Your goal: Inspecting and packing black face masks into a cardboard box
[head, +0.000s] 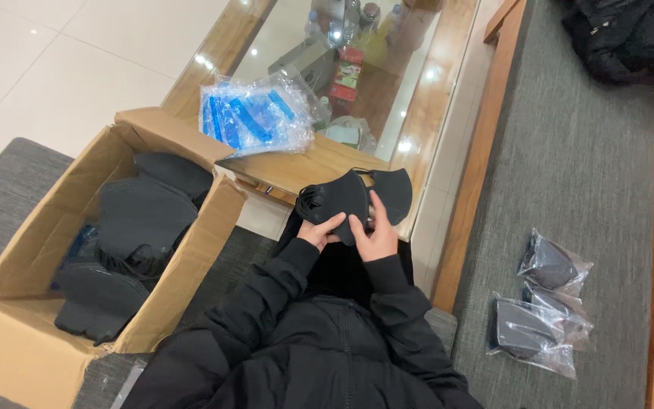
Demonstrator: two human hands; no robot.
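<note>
Gripping a stack of black masks [346, 198], left hand [319, 231] fingers closed beneath; right hand [378, 235] fingers pinching one mask [392, 193] above.

Stack of black masks [350, 198], fanned, held before the chest.

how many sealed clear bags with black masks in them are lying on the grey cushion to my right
3. One bagged mask lies farthest up the grey cushion, a second just below it, a third nearest you, partly overlapping. More could be hidden beneath.
</note>
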